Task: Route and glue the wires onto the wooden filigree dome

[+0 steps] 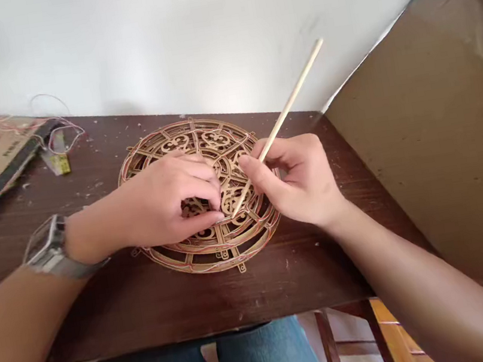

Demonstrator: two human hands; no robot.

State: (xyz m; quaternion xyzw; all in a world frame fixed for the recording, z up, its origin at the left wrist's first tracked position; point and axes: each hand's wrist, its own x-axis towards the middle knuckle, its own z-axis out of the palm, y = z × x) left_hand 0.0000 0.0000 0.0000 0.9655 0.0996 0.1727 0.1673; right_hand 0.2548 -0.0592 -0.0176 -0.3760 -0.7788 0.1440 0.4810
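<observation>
The right hand [302, 179] pinches a wooden stick [291, 101] between thumb and fingers, its lower tip just beside the thumb tip of the left hand [173, 196], whose fingers curl; whether they grip anything, I cannot tell. Beneath both hands' fingers lies a round lattice [230, 202], and around it the brown table [174, 312].

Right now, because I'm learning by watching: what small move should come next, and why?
I'd probably press the stick lightly down onto the round frame beside the left hand: the right hand holds it slanted, its lower tip close to the left thumb and fingertips.
</observation>
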